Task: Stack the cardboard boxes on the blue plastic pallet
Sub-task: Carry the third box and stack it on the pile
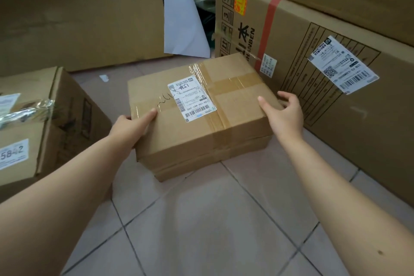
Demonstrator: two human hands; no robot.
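Note:
A flat taped cardboard box (233,116) with a white shipping label lies on top of a second flat box (210,161) on the tiled floor. My left hand (132,129) grips the top box's left side, thumb on its top face. My right hand (284,114) holds its right edge, thumb on top and fingers curled over the far corner. No blue pallet is in view.
A cardboard box (44,123) with a "5842" label stands at the left. Large cartons (324,56) line the right side, and another big carton (78,13) fills the back left. A white sheet (181,22) leans between them. Tiled floor (201,231) spreads in front.

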